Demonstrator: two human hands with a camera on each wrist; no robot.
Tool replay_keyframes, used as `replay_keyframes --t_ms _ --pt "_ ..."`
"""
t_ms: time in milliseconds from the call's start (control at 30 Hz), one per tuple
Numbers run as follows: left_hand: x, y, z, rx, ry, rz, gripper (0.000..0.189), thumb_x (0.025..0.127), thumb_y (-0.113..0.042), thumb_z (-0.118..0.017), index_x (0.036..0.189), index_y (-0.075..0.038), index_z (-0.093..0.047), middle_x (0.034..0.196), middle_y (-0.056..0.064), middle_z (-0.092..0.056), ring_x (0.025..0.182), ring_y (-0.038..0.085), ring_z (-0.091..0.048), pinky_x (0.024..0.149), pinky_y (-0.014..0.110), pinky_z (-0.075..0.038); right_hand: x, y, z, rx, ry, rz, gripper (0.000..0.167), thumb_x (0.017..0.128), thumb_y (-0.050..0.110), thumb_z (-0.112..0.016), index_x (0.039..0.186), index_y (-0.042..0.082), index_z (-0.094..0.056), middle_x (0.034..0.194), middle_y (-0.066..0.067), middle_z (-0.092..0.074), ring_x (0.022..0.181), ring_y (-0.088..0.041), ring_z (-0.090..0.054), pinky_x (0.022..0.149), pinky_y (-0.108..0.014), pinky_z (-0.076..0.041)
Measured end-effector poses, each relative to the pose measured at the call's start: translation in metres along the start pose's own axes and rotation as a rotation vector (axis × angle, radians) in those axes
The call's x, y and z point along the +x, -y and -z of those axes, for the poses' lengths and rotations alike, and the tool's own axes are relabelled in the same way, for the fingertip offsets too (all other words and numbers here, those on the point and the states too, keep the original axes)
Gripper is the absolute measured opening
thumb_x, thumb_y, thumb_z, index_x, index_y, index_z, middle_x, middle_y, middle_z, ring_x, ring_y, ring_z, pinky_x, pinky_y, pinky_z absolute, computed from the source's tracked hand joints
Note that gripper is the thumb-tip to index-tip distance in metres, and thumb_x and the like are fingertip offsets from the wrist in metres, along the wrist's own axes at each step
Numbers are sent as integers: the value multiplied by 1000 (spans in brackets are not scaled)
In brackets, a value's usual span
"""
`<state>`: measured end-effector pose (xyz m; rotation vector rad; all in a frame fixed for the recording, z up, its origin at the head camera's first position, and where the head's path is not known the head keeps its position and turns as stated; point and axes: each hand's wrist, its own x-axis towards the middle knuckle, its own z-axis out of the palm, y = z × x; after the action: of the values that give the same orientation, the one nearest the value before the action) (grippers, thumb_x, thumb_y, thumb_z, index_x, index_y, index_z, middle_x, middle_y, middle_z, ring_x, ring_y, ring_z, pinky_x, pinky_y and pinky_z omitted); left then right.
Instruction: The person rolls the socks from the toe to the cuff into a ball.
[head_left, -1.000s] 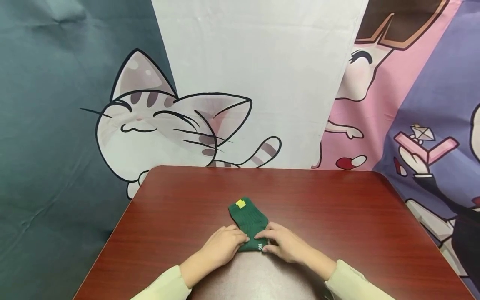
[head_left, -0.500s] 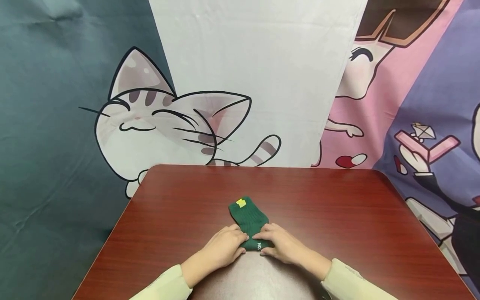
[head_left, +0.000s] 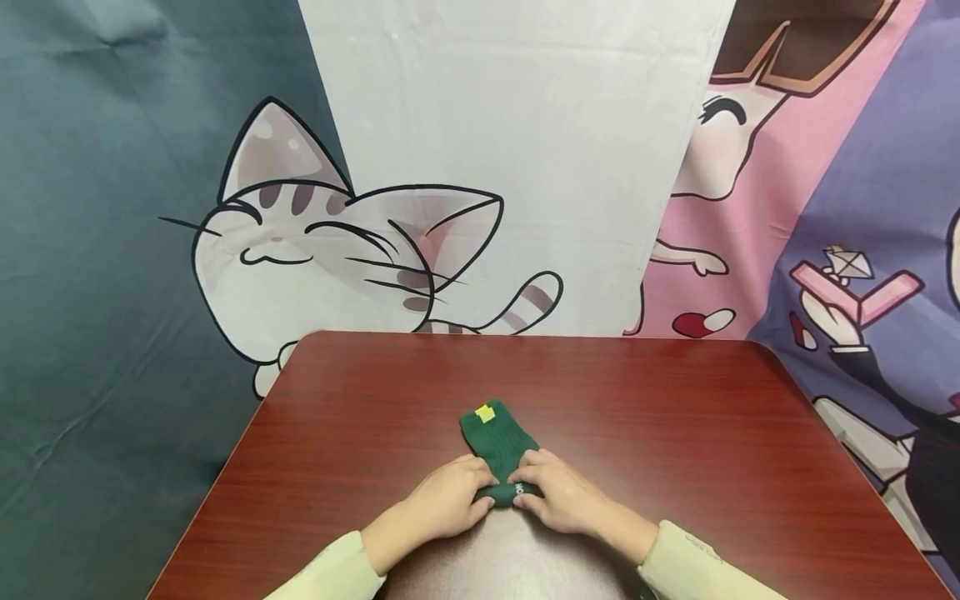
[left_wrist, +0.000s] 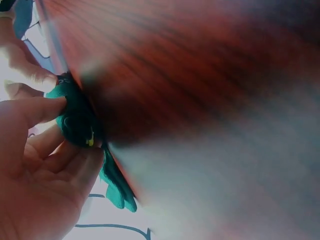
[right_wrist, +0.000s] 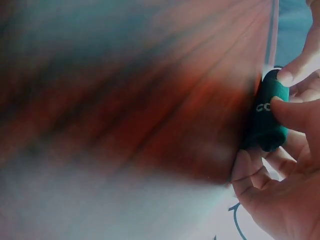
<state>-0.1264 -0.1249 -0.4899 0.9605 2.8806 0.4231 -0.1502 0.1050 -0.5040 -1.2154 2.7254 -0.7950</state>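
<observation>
A dark green ribbed sock [head_left: 498, 442] lies on the table, its near end rolled into a thick tube with white letters and a yellow patch at its far end. My left hand [head_left: 450, 496] grips the left end of the roll between thumb and fingers. On the right end, my right hand [head_left: 562, 492] holds it the same way. The left wrist view shows the coiled end of the sock [left_wrist: 77, 120] under the thumb, with the flat part trailing beyond. In the right wrist view, the thumb presses the rolled sock [right_wrist: 270, 115] beside its white letters.
The reddish-brown wooden table [head_left: 337, 417] extends around the hands, with a pale glare near its front edge. Behind it hangs a backdrop [head_left: 585, 167] printed with a cartoon cat and other figures.
The sock's near end, flat a second ago, is now rolled into a tube. Its far end has slid slightly toward me. Both hands have closed in on the roll, the right one shifting slightly left.
</observation>
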Motion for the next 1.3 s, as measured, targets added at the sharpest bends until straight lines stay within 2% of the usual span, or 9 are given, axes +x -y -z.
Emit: replay_keyframes --t_ms 167,300,400,533,667,867,1067,1200,1300 --pt "-2 0 1 -8 15 3 27 95 -30 -71 117 -14 -72 114 -6 -65 107 9 -60 93 29 -52 1 1 0 34 23 -40 15 95 19 -70 108 12 -75 99 11 -60 93 -6 -52 80 -28 -49" --pt "-2 -1 1 -19 18 16 31 96 -30 -71 123 -13 -70 111 -7 -62 96 4 -58 85 26 -53 2 1 -1 88 20 -91 13 97 19 -67 104 11 -75 91 11 -55 87 -4 -48 76 -27 -47" --pt "0 -1 0 -50 14 44 31 98 -28 -68 125 -12 -68 110 -5 -63 96 5 -60 83 27 -54 2 2 0 114 18 -137 14 99 21 -65 102 11 -74 88 11 -53 81 -3 -48 71 -26 -46" --pt "3 -1 -1 -88 -8 68 23 98 -24 -67 117 -13 -65 112 0 -68 106 13 -65 90 33 -55 2 3 1 117 18 -181 14 100 25 -63 102 13 -70 91 9 -59 81 -4 -53 71 -31 -49" --pt "8 0 -1 -82 -19 78 14 97 -23 -67 109 -16 -65 107 0 -69 105 16 -65 89 34 -55 1 2 4 82 19 -188 13 99 27 -65 107 16 -66 99 6 -63 91 -10 -60 77 -36 -52" --pt "12 -3 1 -19 -37 114 10 98 -26 -67 104 -17 -69 101 -4 -69 97 12 -59 84 30 -53 -3 3 9 -17 -31 -107 32 89 25 -78 117 23 -63 104 6 -57 89 -8 -54 74 -31 -50" --pt "13 -5 1 98 -97 132 11 97 -26 -67 97 -17 -72 93 -5 -62 89 13 -51 76 30 -50 -3 -3 8 -22 -97 55 39 81 13 -84 116 21 -68 113 8 -62 103 -10 -59 89 -35 -52" --pt "12 -7 1 146 -104 136 12 96 -28 -68 97 -17 -74 92 -6 -63 90 13 -52 73 30 -48 -1 -5 7 -26 -113 76 38 79 12 -85 114 17 -72 111 6 -67 103 -14 -61 90 -36 -53" --pt "11 -7 0 204 -100 117 17 98 -30 -66 104 -18 -76 96 -6 -65 94 14 -54 73 31 -47 0 -4 6 -50 -110 62 36 81 14 -84 115 16 -74 109 6 -69 98 -13 -61 86 -34 -53"
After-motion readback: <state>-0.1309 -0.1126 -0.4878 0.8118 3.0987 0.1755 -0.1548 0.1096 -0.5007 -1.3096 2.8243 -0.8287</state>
